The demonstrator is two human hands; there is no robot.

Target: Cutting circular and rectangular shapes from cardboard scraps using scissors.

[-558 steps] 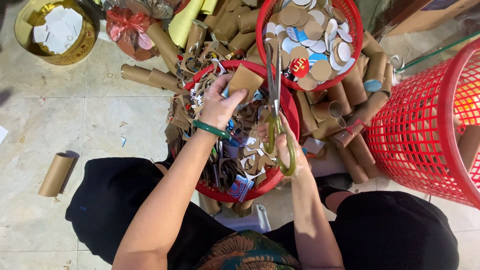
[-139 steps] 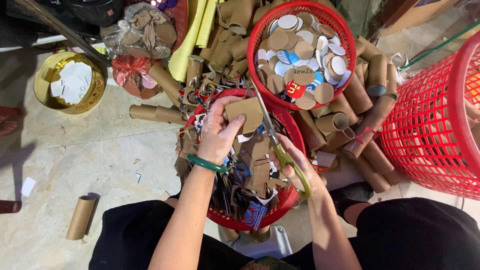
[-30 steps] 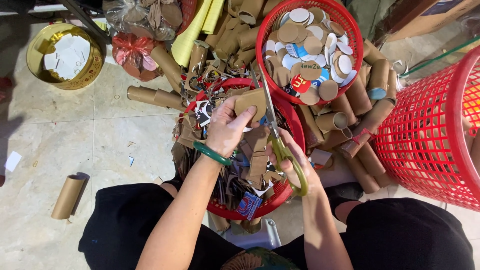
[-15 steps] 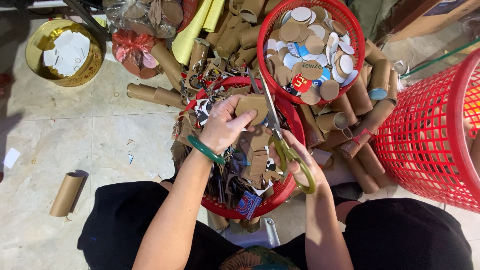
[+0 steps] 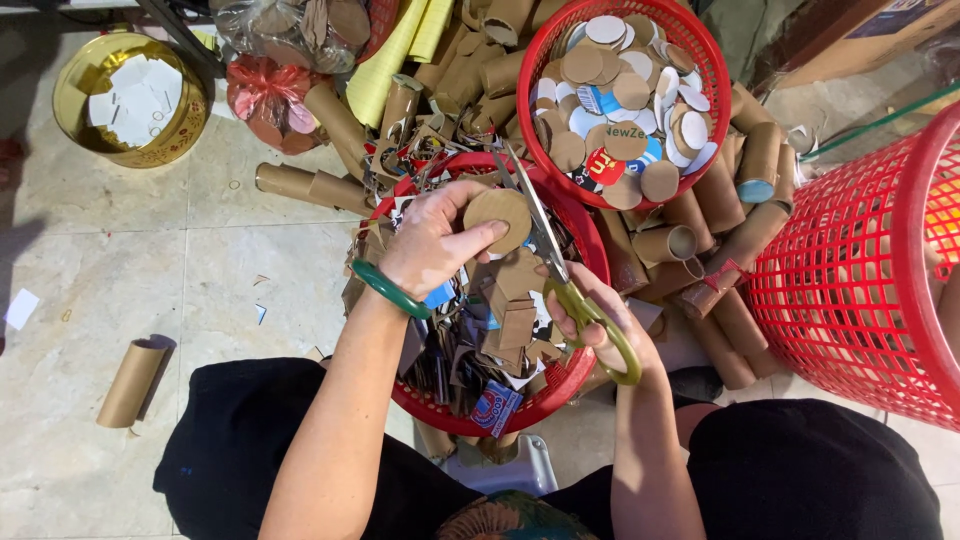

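Note:
My left hand (image 5: 435, 240), with a green bangle on the wrist, pinches a round brown cardboard disc (image 5: 498, 218). My right hand (image 5: 598, 318) grips yellow-handled scissors (image 5: 560, 270) whose blades run up along the disc's right edge. Both hands hover over a red basket (image 5: 585, 250) full of cardboard scraps and offcuts. Just beyond it stands a second red basket (image 5: 710, 60) heaped with cut cardboard discs, brown, white and printed.
Many brown cardboard tubes (image 5: 300, 185) lie around the baskets, one loose tube (image 5: 130, 382) on the tiled floor at left. A large red mesh basket (image 5: 860, 270) fills the right side. A gold tin (image 5: 130, 95) with white paper pieces sits at upper left, beside bagged discs (image 5: 265, 95).
The cardboard piece in my left hand has become a clean round disc, with the corners trimmed off. The scissors stay beside it and the hands have barely shifted.

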